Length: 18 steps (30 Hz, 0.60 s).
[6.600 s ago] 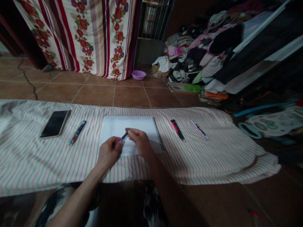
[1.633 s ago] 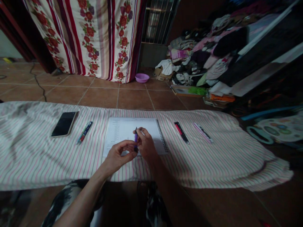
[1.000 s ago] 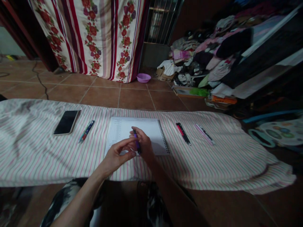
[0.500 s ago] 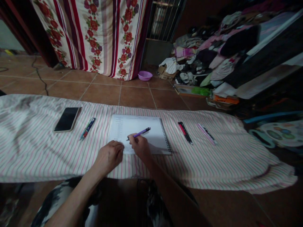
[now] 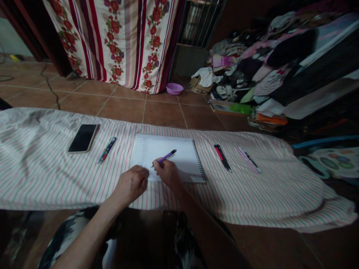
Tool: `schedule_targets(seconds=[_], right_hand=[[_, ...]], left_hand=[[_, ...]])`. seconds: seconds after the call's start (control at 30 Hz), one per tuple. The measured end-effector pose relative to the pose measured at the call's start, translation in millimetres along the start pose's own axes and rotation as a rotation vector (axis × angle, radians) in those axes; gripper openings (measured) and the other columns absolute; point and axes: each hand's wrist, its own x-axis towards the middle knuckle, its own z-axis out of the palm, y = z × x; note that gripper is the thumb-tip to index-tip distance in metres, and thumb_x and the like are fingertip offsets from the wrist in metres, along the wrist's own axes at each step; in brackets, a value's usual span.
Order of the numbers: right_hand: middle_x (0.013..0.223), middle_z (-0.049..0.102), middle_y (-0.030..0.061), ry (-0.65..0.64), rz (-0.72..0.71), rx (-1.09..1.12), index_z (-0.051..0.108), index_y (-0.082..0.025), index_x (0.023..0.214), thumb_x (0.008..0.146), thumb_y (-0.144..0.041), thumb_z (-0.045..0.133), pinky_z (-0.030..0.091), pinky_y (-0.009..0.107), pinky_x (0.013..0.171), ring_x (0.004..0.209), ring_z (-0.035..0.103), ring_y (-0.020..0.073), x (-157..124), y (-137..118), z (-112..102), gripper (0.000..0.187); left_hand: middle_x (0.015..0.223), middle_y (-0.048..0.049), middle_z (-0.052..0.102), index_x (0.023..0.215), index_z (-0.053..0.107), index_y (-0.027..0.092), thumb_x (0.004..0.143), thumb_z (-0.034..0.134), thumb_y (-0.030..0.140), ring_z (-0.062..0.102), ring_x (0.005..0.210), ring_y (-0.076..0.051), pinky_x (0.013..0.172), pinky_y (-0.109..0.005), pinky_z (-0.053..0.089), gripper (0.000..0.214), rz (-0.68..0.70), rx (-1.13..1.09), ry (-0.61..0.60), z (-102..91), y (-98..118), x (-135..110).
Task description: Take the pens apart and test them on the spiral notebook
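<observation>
A spiral notebook (image 5: pixel 182 157) lies flat on the striped cloth, its wire binding to the right and rows of writing along its left side. Pinched in my right hand (image 5: pixel 168 173) is a purple pen (image 5: pixel 167 155), its tip down at the page's lower left part. My left hand (image 5: pixel 134 183) rests on the notebook's lower left corner with its fingers curled in; whatever lies under them is hidden.
A smartphone (image 5: pixel 83 138) and two patterned pens (image 5: pixel 107 150) lie left of the notebook. To the right are red and black pens (image 5: pixel 222 158) and pink and dark pens (image 5: pixel 249 160). The striped cloth (image 5: pixel 269 194) covers the table. Beyond it stand a purple basin (image 5: pixel 174 89) and piled clothes (image 5: pixel 252 71).
The whole view has shifted slightly, so things appear a little further right. The pen tip stays near the same part of the page, with both hands in nearly the same pose.
</observation>
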Motion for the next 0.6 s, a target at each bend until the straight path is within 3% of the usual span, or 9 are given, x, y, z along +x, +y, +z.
schedule_targets(seconds=[0.3,0.6], right_hand=[[0.058,0.064,-0.0001,0.058,0.045,0.153,0.064,-0.018,0.078,0.079,-0.037,0.047,0.044,0.02,0.05,0.048,0.06,0.012,1.5,3.1,1.9,0.025],[0.058,0.064,0.0,0.08,0.009,0.07,0.064,-0.019,0.076,0.08,-0.034,0.048,0.043,0.02,0.053,0.05,0.058,0.0121,1.8,3.4,1.8,0.022]], left_hand=[[0.084,-0.0036,0.066,0.08,0.064,0.02,0.08,0.042,0.012,0.057,0.086,-0.016,0.078,-0.026,0.046,0.024,-0.009,0.01,-0.005,0.7,-0.9,1.0],[0.086,-0.0046,0.066,0.081,0.064,0.018,0.081,0.041,0.012,0.057,0.086,-0.016,0.078,-0.027,0.046,0.024,0.001,0.033,-0.006,3.3,-1.7,1.5]])
